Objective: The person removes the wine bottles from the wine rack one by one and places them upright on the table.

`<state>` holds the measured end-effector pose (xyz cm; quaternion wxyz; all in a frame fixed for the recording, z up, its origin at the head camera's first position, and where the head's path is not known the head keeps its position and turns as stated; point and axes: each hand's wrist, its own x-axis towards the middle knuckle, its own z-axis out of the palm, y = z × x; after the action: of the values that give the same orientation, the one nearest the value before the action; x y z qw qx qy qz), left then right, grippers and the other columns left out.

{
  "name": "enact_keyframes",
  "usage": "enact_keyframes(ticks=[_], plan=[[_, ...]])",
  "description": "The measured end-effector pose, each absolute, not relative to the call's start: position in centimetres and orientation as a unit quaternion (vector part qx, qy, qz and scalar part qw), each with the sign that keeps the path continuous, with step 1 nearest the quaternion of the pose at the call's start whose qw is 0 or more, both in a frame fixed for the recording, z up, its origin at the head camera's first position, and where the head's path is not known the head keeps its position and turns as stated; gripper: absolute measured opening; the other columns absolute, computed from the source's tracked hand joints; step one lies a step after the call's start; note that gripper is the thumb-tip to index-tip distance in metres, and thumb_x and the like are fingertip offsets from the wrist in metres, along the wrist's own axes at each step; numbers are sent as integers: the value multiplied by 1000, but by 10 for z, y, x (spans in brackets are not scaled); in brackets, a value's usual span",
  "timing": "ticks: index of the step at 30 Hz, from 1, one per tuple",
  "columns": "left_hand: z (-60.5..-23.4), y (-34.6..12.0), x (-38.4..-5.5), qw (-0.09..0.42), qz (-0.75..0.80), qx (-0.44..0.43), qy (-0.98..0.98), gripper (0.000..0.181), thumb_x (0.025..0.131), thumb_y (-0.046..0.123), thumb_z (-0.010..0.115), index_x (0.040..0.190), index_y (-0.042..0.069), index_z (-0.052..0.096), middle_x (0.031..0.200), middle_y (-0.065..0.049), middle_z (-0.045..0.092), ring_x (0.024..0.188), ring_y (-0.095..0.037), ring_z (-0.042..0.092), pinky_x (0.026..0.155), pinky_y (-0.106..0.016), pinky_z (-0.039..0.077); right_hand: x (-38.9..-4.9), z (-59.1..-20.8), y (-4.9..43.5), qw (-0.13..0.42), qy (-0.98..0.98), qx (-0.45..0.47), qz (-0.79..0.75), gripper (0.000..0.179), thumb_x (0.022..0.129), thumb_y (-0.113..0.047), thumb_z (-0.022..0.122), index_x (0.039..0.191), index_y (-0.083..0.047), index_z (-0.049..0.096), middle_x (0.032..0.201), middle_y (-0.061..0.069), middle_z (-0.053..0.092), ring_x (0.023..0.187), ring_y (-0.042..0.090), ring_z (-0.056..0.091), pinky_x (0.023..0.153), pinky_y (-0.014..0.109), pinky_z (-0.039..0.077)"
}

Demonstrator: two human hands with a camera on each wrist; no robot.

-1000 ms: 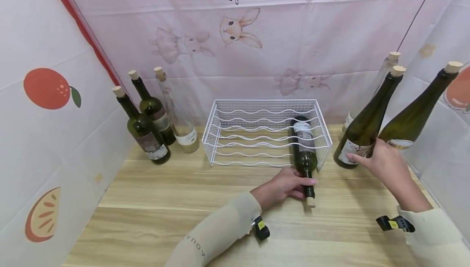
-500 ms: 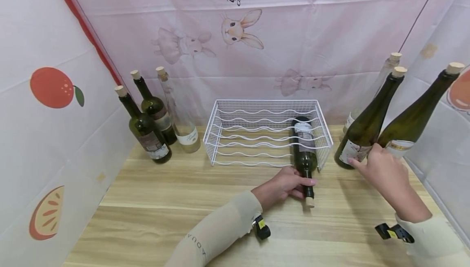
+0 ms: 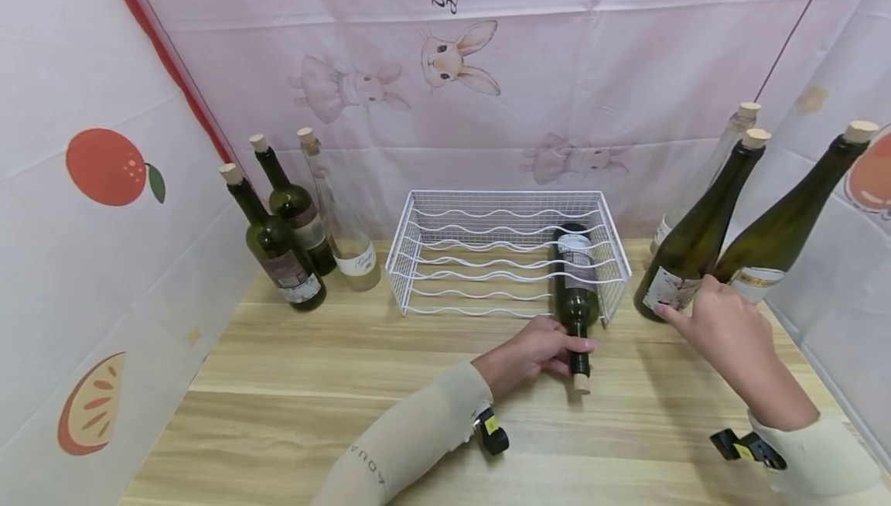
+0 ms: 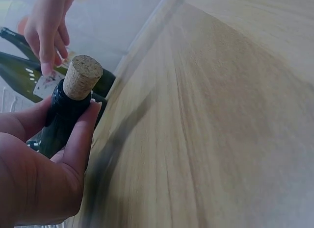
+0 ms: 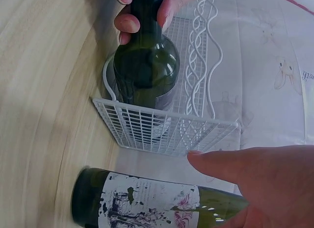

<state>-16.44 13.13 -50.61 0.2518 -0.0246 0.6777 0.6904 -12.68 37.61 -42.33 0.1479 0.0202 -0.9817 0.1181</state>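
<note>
A dark green wine bottle (image 3: 578, 305) lies in the white wire rack (image 3: 487, 201) at its right end, neck towards me. My left hand (image 3: 534, 347) pinches its neck just behind the cork (image 4: 82, 77), thumb on one side and fingers on the other. My right hand (image 3: 727, 324) is at the lower part of a tall green bottle (image 3: 703, 231) standing right of the rack. Its thumb (image 5: 221, 164) stretches out over the label side, and the fingers are rather straight in the left wrist view. Whether they touch the glass I cannot tell.
Another green bottle (image 3: 800, 231) stands at the far right, with a clear corked bottle (image 3: 711, 158) behind. Left of the rack stand two dark green bottles, a front one (image 3: 278, 247) and a rear one (image 3: 295, 203), and a clear bottle (image 3: 341, 220). Printed cloth walls enclose the wooden table (image 3: 313, 382).
The neck of the bottle in the rack has swung slightly left with my left hand. My right hand has drawn back a little towards me from between the two tall green bottles.
</note>
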Motion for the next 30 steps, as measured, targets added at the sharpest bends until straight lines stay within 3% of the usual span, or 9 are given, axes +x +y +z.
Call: enact_keyframes(ticks=[8,13,21,30], plan=[[-503,119,-165,255,675,-6,692,16,86,7,82,84,6,65,80,-11,76,69,-16,72,58,-29,63,-125,-421,370,137,-982,18,129,73,93,-46,74,107,21,51,69,19,52,55,28,50,41,36,37],[-500,111,-164,257,672,-1,694,16,87,7,80,87,4,65,87,-16,77,71,-19,74,67,-34,66,-126,-419,367,139,-982,16,127,77,92,-45,76,117,23,50,76,25,57,58,32,55,42,41,42],[-496,94,-161,249,641,7,726,17,88,7,80,89,2,64,83,-7,68,65,-19,69,62,-31,63,-126,-420,364,156,-979,24,127,79,90,-43,78,125,23,51,94,39,63,70,46,63,51,57,51],[-492,68,-156,226,594,46,771,20,89,12,80,82,7,62,77,-2,63,64,-12,61,57,-21,52,-126,-419,363,190,-972,49,131,75,91,-39,78,126,22,54,104,43,64,75,53,64,55,62,53]])
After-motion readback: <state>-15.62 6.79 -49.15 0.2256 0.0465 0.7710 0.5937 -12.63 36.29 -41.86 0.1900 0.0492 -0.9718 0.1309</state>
